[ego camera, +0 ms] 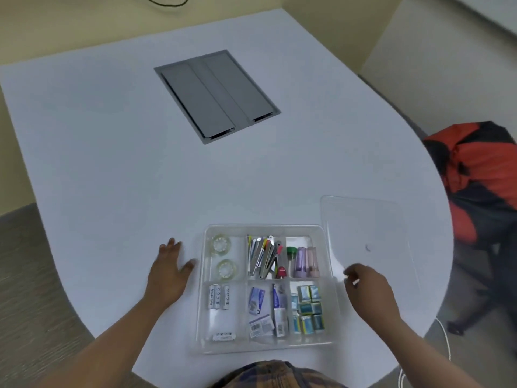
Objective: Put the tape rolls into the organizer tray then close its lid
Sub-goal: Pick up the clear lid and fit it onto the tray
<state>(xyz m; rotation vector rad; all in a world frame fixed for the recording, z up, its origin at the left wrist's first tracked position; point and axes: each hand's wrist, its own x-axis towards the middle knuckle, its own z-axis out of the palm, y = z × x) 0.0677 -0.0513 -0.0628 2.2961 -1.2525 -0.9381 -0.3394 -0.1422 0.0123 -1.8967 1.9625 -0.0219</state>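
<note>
A clear organizer tray (201, 317) sits on the white table near its front edge. Two clear tape rolls, one farther (221, 244) and one nearer (227, 268), lie in its far-left compartment. The clear lid (363, 228) lies to the right of the tray, its left edge overlapping the tray's right rim. My right hand (369, 292) pinches the lid's near-left edge. My left hand (169, 273) rests flat on the table just left of the tray, fingers spread, holding nothing.
Other tray compartments hold batteries (218, 296), pens and clips (264, 256), small bottles (303, 261), cards (265, 309) and little boxes (307, 309). A grey cable hatch (216, 95) is set in the table's middle. A red and black bag (481, 175) sits on a chair at right.
</note>
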